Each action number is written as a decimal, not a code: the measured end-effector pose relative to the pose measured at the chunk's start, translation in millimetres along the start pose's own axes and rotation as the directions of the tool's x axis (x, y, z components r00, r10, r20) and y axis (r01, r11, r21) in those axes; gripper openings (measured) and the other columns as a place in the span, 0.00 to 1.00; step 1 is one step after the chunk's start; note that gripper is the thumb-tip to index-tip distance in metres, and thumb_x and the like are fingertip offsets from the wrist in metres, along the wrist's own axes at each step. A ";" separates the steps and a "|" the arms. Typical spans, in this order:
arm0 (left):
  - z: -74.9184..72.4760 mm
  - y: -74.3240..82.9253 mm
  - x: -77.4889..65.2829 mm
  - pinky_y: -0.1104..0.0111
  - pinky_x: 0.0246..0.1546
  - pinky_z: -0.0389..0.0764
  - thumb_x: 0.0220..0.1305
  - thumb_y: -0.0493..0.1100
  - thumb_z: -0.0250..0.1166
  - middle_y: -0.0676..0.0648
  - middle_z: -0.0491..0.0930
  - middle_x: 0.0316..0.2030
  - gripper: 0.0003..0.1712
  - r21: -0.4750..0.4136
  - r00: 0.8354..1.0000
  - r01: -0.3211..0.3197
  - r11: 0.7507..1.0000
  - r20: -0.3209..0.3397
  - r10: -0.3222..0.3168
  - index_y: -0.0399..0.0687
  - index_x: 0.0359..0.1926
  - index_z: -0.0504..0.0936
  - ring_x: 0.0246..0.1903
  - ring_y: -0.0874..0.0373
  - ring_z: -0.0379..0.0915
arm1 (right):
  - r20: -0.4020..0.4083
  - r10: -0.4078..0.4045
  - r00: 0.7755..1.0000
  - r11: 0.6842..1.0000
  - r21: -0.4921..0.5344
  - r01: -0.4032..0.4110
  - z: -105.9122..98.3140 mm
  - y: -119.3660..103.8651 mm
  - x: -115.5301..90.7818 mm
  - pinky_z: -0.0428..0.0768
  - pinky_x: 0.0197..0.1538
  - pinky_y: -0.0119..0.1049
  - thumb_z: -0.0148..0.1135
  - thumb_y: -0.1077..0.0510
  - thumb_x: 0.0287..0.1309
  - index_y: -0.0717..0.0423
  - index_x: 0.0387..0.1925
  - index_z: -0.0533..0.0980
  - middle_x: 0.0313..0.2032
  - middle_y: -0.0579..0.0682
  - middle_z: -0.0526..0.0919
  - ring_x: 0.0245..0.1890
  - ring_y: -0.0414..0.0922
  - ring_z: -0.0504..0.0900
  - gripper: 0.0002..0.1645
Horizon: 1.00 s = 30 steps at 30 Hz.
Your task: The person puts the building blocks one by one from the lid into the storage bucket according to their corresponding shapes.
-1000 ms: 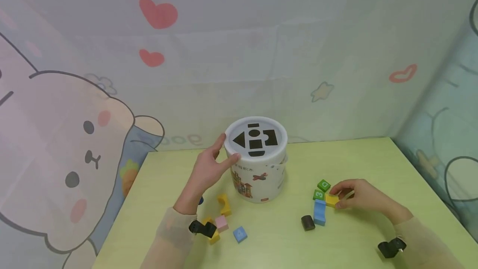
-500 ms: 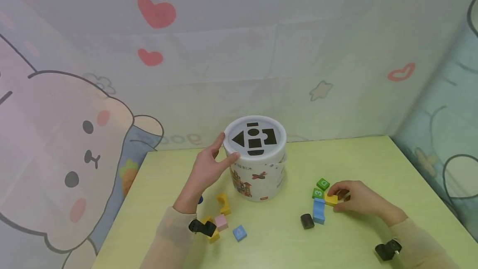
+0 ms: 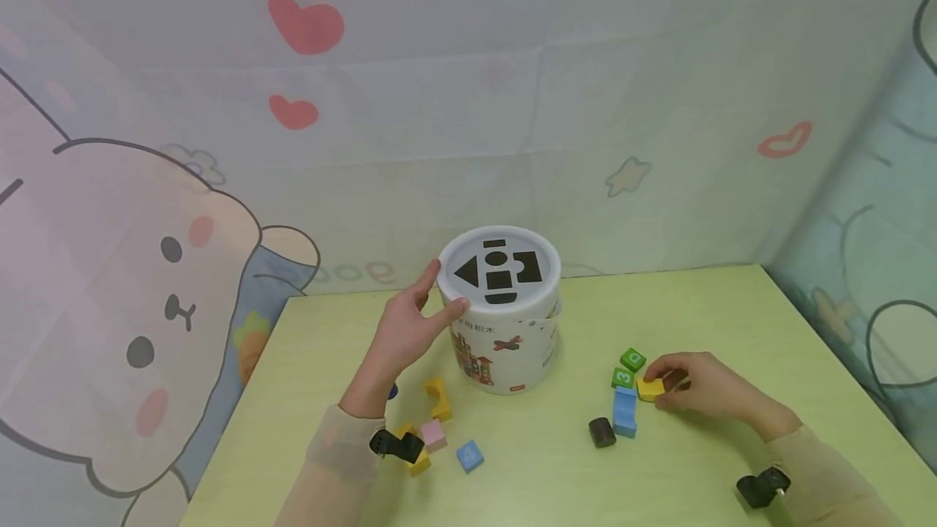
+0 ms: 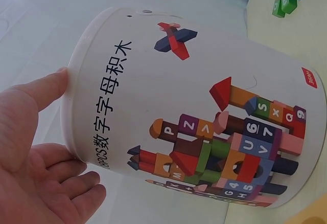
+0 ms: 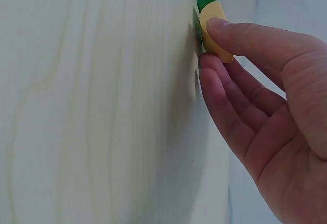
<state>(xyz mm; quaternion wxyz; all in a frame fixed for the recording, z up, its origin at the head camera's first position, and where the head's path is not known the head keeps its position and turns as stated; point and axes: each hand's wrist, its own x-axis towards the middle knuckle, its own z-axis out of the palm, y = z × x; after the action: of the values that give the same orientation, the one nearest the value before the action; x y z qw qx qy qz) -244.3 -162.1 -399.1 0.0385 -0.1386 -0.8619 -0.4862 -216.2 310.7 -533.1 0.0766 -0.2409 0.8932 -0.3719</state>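
A white bucket (image 3: 505, 352) with printed block pictures stands upright at the table's back. Its lid (image 3: 538, 293) has several dark shaped holes. My left hand (image 3: 408, 333) rests against the left of the lid's rim, thumb and index stretched along it; in the left wrist view the other fingers lie loosely below. At right, my right hand (image 3: 701, 385) pinches a yellow block (image 3: 650, 389) between thumb and fingertips. The right wrist view shows the curved side of that yellow block (image 5: 217, 35). Close beside it lie a blue curved block (image 3: 625, 413) and two green blocks (image 3: 623, 378).
A dark brown rounded block (image 3: 602, 432) lies left of the blue one. Near my left forearm are a yellow arch block (image 3: 440, 401), a pink block (image 3: 433, 435), a blue numbered block (image 3: 470, 456) and other yellow pieces (image 3: 419, 463). A printed cloth (image 3: 439, 104) hangs behind the table.
The yellow block has shifted very slightly right, away from the blue block, in my right hand's fingers. The head view has drifted a little. My left hand and the bucket stay put.
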 end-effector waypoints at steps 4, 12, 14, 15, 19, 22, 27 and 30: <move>0.0 0.3 -0.1 0.54 0.79 0.62 0.72 0.59 0.72 0.51 0.56 0.82 0.51 0.001 1.000 -0.001 1.000 -0.001 0.001 0.49 0.85 0.58 0.81 0.51 0.53 | -0.005 0.015 1.000 1.000 0.014 -0.015 -0.2 0.4 -1.8 0.86 0.44 0.32 0.81 0.57 0.60 0.56 0.49 0.87 0.46 0.46 0.88 0.41 0.37 0.83 0.17; 0.0 -0.1 0.0 0.54 0.79 0.62 0.72 0.59 0.72 0.51 0.57 0.82 0.51 0.013 1.000 -0.003 1.000 -0.003 0.003 0.51 0.85 0.58 0.81 0.51 0.53 | -0.034 0.042 0.999 0.998 0.042 -0.041 -0.5 4.8 -3.8 0.85 0.46 0.31 0.79 0.57 0.62 0.53 0.51 0.87 0.49 0.47 0.88 0.43 0.35 0.83 0.17; -0.2 -0.1 -0.2 0.54 0.79 0.62 0.72 0.59 0.72 0.51 0.57 0.82 0.51 0.014 1.000 -0.004 1.000 -0.004 0.004 0.51 0.85 0.58 0.81 0.51 0.53 | -0.038 0.034 0.999 0.998 0.057 -0.032 -0.8 4.8 -4.0 0.85 0.48 0.31 0.78 0.57 0.63 0.53 0.53 0.87 0.51 0.49 0.88 0.45 0.35 0.83 0.17; -0.2 -0.2 -0.3 0.54 0.79 0.62 0.72 0.59 0.72 0.51 0.57 0.82 0.51 0.013 1.000 -0.004 1.000 -0.004 0.004 0.51 0.85 0.57 0.81 0.51 0.53 | -0.040 0.026 0.999 0.998 0.062 -0.024 -1.0 4.6 -4.2 0.85 0.48 0.31 0.77 0.57 0.64 0.53 0.53 0.87 0.51 0.49 0.88 0.45 0.35 0.84 0.16; -0.5 -0.1 -0.6 0.54 0.79 0.62 0.72 0.59 0.72 0.52 0.57 0.82 0.51 0.005 1.000 -0.007 1.000 -0.002 0.007 0.51 0.85 0.57 0.81 0.52 0.52 | -0.053 -0.012 0.999 0.998 0.069 0.016 -2.0 4.3 -3.9 0.85 0.48 0.31 0.76 0.59 0.66 0.51 0.51 0.88 0.52 0.51 0.88 0.47 0.36 0.84 0.13; -0.6 0.2 -0.1 0.55 0.79 0.62 0.72 0.59 0.72 0.52 0.56 0.82 0.51 0.003 1.000 -0.005 1.000 0.001 0.005 0.51 0.85 0.57 0.81 0.52 0.52 | -0.063 -0.011 0.998 0.998 0.056 0.015 -2.4 4.7 -3.4 0.85 0.48 0.31 0.77 0.59 0.64 0.50 0.50 0.89 0.53 0.52 0.88 0.49 0.34 0.83 0.13; -0.6 0.3 -0.3 0.54 0.79 0.62 0.72 0.60 0.72 0.52 0.56 0.82 0.51 0.000 1.000 -0.005 1.000 0.001 0.005 0.51 0.85 0.57 0.81 0.52 0.52 | -0.072 0.032 0.997 0.998 0.062 -0.028 -1.1 7.9 -3.1 0.85 0.49 0.30 0.80 0.59 0.60 0.50 0.48 0.89 0.54 0.53 0.87 0.49 0.33 0.82 0.15; -0.5 0.3 -1.2 0.54 0.79 0.62 0.72 0.60 0.72 0.52 0.56 0.82 0.52 -0.007 1.000 -0.003 1.000 0.001 0.003 0.51 0.85 0.57 0.81 0.51 0.52 | -0.073 0.042 0.996 0.995 0.088 -0.035 -0.4 8.8 -3.1 0.86 0.47 0.30 0.81 0.60 0.58 0.52 0.48 0.88 0.53 0.54 0.87 0.46 0.33 0.83 0.16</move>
<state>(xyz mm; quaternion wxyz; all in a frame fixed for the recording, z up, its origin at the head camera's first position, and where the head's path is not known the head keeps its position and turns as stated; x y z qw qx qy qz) -243.1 -162.6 -398.8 0.0381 -0.1401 -0.8600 -0.4892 -216.9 317.9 -539.1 0.0606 -0.2059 0.8829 -0.4177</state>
